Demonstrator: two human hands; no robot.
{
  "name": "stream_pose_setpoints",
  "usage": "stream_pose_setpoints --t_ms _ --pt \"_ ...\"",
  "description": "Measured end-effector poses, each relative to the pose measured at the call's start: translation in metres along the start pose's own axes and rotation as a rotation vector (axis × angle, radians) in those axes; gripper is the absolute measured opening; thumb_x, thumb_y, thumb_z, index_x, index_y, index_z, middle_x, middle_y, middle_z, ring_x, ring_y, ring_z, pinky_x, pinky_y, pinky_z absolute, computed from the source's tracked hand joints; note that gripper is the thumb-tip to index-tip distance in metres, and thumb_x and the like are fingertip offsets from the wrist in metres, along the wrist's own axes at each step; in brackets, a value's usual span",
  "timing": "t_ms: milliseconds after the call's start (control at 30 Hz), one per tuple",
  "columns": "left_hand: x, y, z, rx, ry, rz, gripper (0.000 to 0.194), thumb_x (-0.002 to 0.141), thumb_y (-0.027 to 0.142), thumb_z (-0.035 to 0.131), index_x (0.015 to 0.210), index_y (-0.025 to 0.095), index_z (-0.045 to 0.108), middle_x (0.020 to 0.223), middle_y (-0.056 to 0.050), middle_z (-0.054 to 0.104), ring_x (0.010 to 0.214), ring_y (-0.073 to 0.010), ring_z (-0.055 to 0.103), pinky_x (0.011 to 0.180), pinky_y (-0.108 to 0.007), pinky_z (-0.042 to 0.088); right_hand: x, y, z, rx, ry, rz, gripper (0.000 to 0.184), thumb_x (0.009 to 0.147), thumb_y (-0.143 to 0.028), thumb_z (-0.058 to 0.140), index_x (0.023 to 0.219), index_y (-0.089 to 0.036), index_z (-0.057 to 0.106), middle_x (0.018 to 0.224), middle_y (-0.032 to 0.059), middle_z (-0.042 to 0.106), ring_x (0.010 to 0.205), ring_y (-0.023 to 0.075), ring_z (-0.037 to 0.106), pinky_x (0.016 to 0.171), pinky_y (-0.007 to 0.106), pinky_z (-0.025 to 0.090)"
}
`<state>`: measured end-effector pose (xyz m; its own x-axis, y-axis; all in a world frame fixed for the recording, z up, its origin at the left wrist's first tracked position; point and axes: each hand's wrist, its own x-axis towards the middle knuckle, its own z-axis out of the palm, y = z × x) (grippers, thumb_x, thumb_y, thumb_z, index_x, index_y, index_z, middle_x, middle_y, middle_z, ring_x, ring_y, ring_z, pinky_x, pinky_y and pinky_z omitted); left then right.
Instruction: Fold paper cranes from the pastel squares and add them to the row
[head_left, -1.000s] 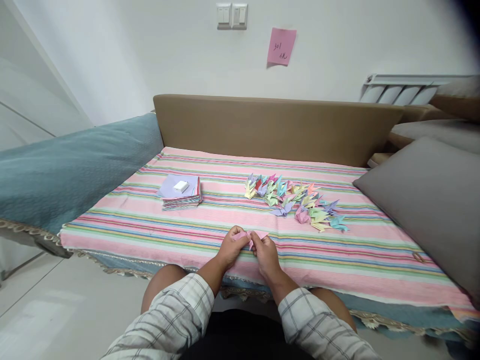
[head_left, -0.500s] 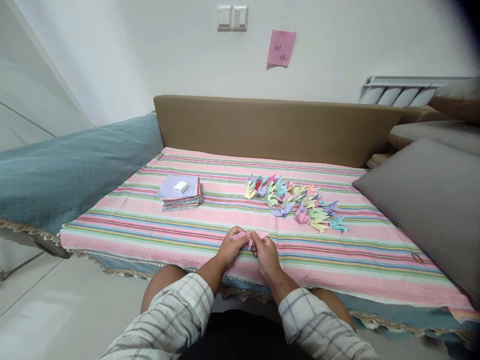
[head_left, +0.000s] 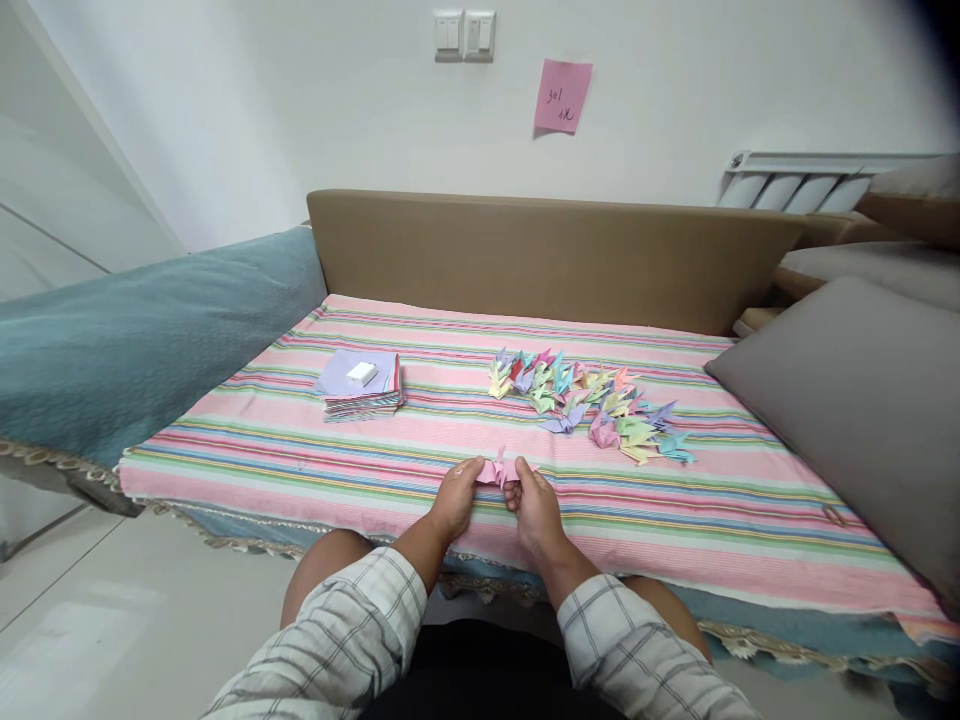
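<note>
A pink paper crane (head_left: 497, 471) is held between my two hands, just above the front part of the striped cloth (head_left: 247, 455). My left hand (head_left: 456, 495) pinches its left wing, thumb on top. On the other side, my right hand (head_left: 537, 505) has the right wing between thumb and fingers. The wings are spread sideways, and the narrow middle of the crane shows between my thumbs. Beyond my right hand lies a cluster of folded paper cranes (head_left: 570, 395) in many colours.
To the left is a stack of coloured paper squares (head_left: 364, 400) with a small white block (head_left: 362, 373) on top. A grey cushion (head_left: 855, 420) leans at the right, near a small brown ring (head_left: 835, 515). The brown backrest (head_left: 555, 255) runs along the back.
My thumbs have moved apart from the crane's middle out onto its wings. More of its centre shows now, with the wings pulled out sideways.
</note>
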<state>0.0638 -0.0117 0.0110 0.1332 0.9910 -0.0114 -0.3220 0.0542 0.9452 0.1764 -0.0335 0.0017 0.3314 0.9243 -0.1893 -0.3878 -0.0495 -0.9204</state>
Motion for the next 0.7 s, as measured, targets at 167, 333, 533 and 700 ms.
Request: stream_pose_setpoints --t_ms 167,333,533,700 --pt "0.001 -0.002 0.000 -0.001 -0.018 -0.002 0.029 0.076 0.044 0.060 0.070 0.016 0.061 0.067 0.001 0.060 0.066 -0.0140 0.050 0.069 -0.027 0.039 -0.001 -0.010 0.001 0.180 0.022 0.121 0.038 0.065 -0.051 0.069 0.065 -0.019 0.050 0.047 -0.0061 0.049 0.039 0.0074 0.041 0.036 0.020 0.030" --pt "0.001 -0.006 0.000 -0.035 -0.021 -0.008 0.031 0.075 0.044 0.062 0.063 0.018 0.054 0.059 0.004 0.052 0.060 -0.0121 0.045 0.065 -0.025 0.038 -0.001 -0.017 0.000 0.282 0.037 0.194 0.035 0.069 -0.049 0.066 0.065 -0.019 0.050 0.047 -0.0049 0.049 0.039 0.0074 0.042 0.036 0.020 0.031" --pt "0.002 -0.004 0.000 -0.091 -0.017 -0.025 0.030 0.071 0.045 0.064 0.062 0.018 0.056 0.059 0.001 0.055 0.061 -0.0137 0.049 0.067 -0.027 0.041 0.001 -0.021 -0.002 0.237 0.026 0.181 0.038 0.070 -0.053 0.064 0.062 -0.022 0.044 0.047 -0.0037 0.049 0.040 0.0097 0.045 0.035 0.022 0.032" --pt "0.001 -0.003 -0.001 -0.088 -0.018 -0.036 0.029 0.071 0.045 0.065 0.063 0.018 0.058 0.061 0.000 0.058 0.063 -0.0150 0.053 0.069 -0.028 0.043 0.003 -0.023 -0.002 0.313 0.041 0.253 0.036 0.072 -0.047 0.065 0.063 -0.021 0.042 0.048 -0.0055 0.046 0.041 0.0078 0.043 0.035 0.020 0.031"
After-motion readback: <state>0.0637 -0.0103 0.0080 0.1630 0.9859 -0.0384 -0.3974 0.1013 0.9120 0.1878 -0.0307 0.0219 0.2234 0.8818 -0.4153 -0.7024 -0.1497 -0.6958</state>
